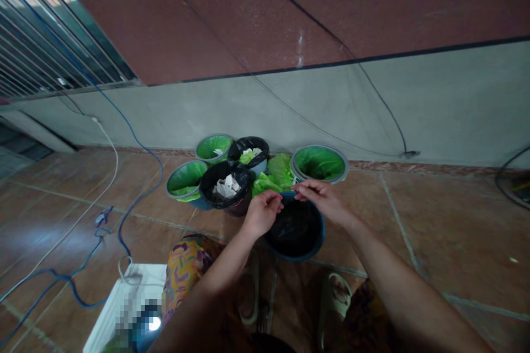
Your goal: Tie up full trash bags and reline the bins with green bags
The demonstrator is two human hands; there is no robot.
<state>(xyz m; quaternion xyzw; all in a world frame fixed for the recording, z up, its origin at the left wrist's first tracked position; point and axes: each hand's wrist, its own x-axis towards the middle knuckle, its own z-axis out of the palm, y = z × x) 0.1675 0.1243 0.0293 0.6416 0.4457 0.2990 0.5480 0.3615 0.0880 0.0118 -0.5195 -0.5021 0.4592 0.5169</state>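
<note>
A blue bin [298,256] stands on the floor between my feet, dark inside with what looks like a black plastic bag [290,223]. My left hand [261,214] is above the bin's left rim, thumb and fingers pinched together. At the far rim my right hand [321,196] is also pinched, close to the left fingertips. Whatever is between the fingers of either hand is too small to make out. Just beyond my hands lie crumpled green plastic bags [281,170]. Right of them is a green-lined bin [318,163].
To the left stand two black-lined bins holding crumpled waste [227,185], and two green-lined bins [186,181]. A wall [265,105] runs behind. Blue hose [143,198] and white cable [99,187] cross the left floor, near a white box [111,298]. A sandal [334,300] shows below.
</note>
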